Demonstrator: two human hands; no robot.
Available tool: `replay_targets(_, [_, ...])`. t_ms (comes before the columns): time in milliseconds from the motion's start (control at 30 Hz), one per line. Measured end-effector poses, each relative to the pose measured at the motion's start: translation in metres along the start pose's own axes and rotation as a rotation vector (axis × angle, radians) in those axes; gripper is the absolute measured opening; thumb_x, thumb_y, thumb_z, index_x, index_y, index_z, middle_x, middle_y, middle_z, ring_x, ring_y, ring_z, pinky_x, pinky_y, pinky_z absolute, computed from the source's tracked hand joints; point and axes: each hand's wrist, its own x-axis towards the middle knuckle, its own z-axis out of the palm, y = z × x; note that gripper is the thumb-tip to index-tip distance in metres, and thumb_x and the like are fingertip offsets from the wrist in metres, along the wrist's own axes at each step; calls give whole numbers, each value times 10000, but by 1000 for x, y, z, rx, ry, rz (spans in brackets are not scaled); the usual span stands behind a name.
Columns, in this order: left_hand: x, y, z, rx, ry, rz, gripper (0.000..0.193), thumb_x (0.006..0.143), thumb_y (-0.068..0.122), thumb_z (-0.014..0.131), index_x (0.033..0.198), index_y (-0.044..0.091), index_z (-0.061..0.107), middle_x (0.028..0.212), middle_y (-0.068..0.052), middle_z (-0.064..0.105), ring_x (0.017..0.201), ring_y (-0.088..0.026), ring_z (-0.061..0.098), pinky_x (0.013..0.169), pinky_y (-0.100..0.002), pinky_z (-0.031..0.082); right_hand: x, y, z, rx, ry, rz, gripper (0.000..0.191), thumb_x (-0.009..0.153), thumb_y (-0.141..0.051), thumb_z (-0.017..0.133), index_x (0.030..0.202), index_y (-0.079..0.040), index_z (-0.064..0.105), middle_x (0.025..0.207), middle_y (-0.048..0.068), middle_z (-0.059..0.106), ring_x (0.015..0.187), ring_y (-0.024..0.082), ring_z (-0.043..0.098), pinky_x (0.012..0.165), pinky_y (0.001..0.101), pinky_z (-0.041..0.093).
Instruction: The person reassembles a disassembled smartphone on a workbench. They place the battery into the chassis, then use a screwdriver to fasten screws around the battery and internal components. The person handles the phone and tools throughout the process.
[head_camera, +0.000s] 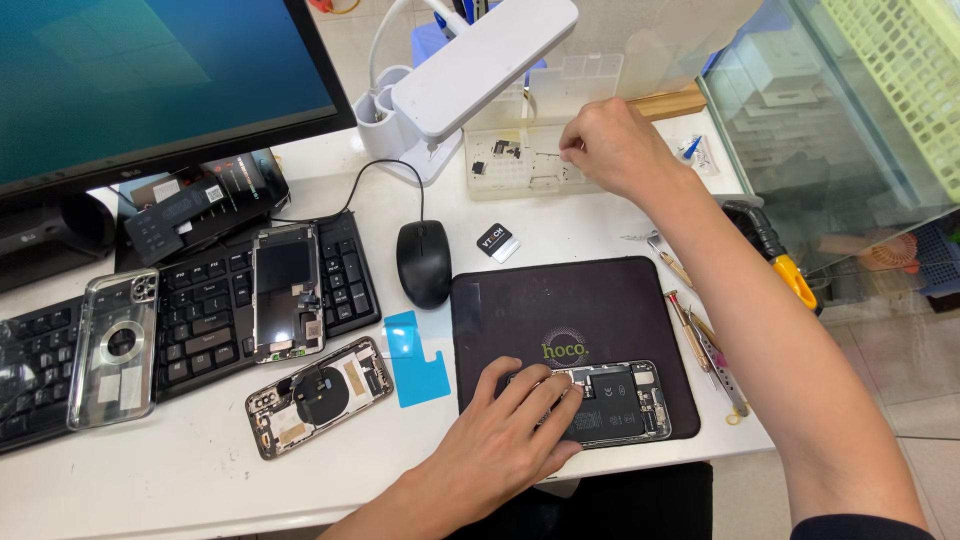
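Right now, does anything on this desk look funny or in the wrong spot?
Yes. A detached phone screen and a clear phone case lie on top of the black keyboard, covering keys. Beside it, an opened phone back sits askew on the white desk.

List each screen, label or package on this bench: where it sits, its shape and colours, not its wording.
Monitor: back left, large, black frame, teal screen lit.
Small tag: right of mouse, square, black and white.
Flat packet: under monitor, rectangular, black.
Detached phone screen: on keyboard, dark, unlit.
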Motion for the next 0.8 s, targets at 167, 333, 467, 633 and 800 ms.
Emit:
replay_targets(167, [0,-3,8,3,2,4,526,951,290,729,1325,-62,614,1322,-189,596,1263,-318,544,1103,-545,367,5,8,6,-94,32,-102,99,873,-47,726,917,4,799,946,193,747,860,358,715,812,448,572])
replay_targets(333, [-1,-4,11,-1,-9,10,525,951,286,725,1326,-66,619,1313,-182,599,1258,-310,544,1105,-546,364,5,11,9,-177,98,-231,107,886,-24,675,845,34,755,935,191,723,845,377,695,785,461,567])
replay_targets(467, [-1,-4,11,8,-10,11,522,952,287,725,1323,-66,622,1312,-177,599,1257,-306,544,1107,-543,364,7,11,6,-185,67,-219,78,841,-12,660,798,37,705,916,194,700,826,382,679,759,463,558])
replay_targets(633, [0,-6,13,16,2,20,520,953,286,723,1321,-68,623,1308,-182,604,1259,-309,545,1105,-543,367,13,10,-1,-159,-35,-141,45,798,-8,673,759,14,668,911,180,694,819,369,667,749,452,548])
replay_targets(800, [1,-6,15,14,-2,14,511,961,288,719,1315,-68,626,1311,-192,607,1263,-317,546,1108,-548,366,16,10,-2,-154,-70,-128,53,798,-16,686,757,9,663,894,177,691,833,357,667,773,444,548])
